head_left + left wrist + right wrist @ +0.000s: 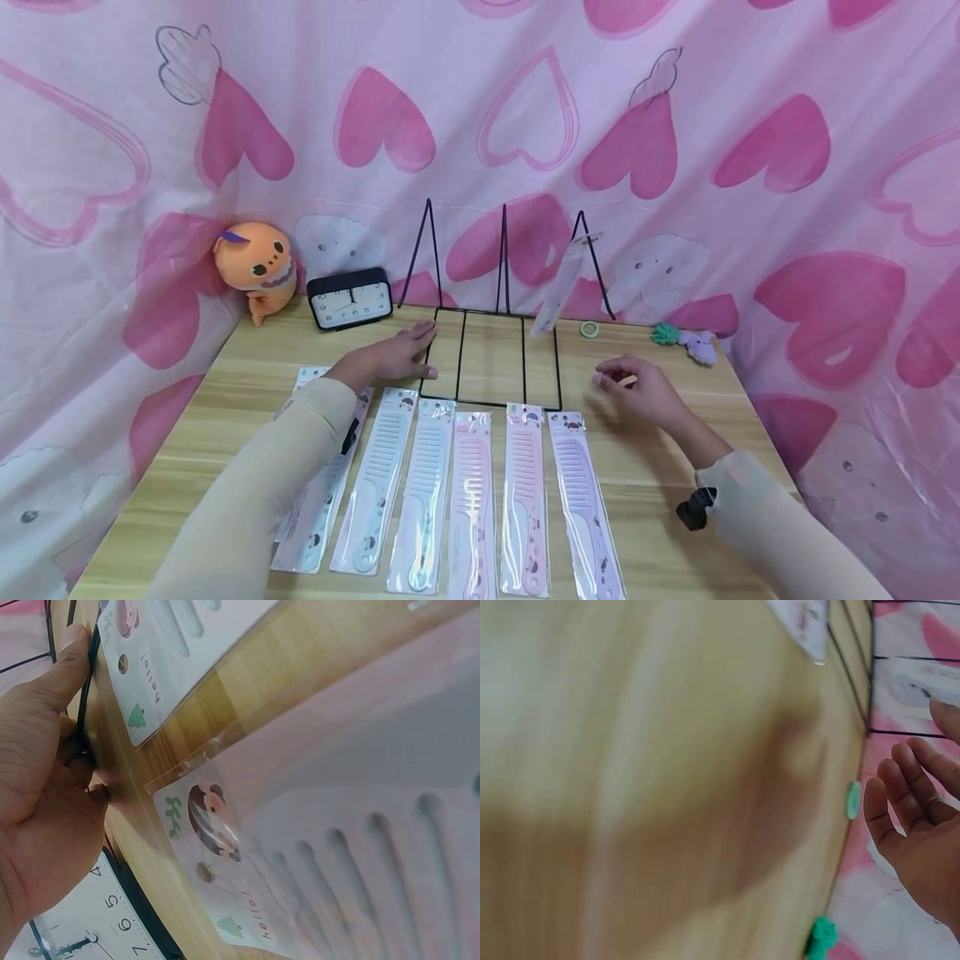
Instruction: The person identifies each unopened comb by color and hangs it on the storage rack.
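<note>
My left hand [397,354] rests against the left side of a black wire rack [493,313], its thumb lying along the wire in the left wrist view. One clear-wrapped comb [558,287] hangs from the rack's right-hand arm. To the right of the rack, my right hand [637,392] is held above the table with its fingers loosely bent; the right wrist view shows nothing in its palm. Several packaged combs lie in a row before the rack, among them a pink comb [471,500], a blue comb [427,492] and a purple comb [588,508].
A black-framed clock [350,300] and an orange plush toy [258,267] stand at the back left. A small green ring [589,330] lies right of the rack. Farther right are green and purple hair ties [697,346]. A heart-printed curtain [480,108] hangs behind the wooden table [652,533].
</note>
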`<control>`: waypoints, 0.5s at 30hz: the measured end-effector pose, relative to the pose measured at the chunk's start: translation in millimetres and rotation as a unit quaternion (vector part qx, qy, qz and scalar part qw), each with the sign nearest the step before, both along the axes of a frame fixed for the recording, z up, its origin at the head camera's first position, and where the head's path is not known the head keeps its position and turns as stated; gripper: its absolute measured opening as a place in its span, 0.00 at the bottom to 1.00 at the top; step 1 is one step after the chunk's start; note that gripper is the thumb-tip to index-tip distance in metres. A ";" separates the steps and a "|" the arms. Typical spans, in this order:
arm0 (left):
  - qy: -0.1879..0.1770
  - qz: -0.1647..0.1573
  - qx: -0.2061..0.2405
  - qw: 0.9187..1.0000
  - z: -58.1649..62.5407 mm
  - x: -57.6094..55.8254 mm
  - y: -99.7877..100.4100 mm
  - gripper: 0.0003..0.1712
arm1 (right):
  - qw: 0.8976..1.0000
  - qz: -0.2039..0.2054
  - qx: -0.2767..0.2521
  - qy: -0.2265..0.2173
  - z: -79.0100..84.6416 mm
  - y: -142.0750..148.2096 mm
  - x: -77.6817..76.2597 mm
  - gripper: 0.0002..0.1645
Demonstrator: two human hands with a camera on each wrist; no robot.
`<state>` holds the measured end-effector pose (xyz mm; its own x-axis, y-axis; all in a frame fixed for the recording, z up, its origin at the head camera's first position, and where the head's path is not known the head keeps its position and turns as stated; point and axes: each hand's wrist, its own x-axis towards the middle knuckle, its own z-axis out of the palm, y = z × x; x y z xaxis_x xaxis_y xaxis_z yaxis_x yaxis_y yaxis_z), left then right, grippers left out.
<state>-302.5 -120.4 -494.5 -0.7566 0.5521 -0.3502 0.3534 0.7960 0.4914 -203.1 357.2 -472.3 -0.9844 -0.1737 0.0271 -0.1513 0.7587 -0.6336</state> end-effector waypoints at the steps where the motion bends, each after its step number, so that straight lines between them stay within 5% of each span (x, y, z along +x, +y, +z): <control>1: 0.000 0.000 0.000 1.000 0.7 0.4 0.2 0.58 | 1.000 0.003 0.000 -0.006 -3.2 -0.4 3.1 0.20; 8: -0.003 0.000 0.010 1.000 1.7 1.3 -0.7 0.57 | 0.999 0.035 -0.014 -0.033 -22.5 -5.6 20.8 0.13; 15: 0.002 -0.006 0.009 1.000 0.8 1.0 -0.6 0.58 | 0.995 0.063 0.026 -0.073 -30.9 -9.3 29.1 0.16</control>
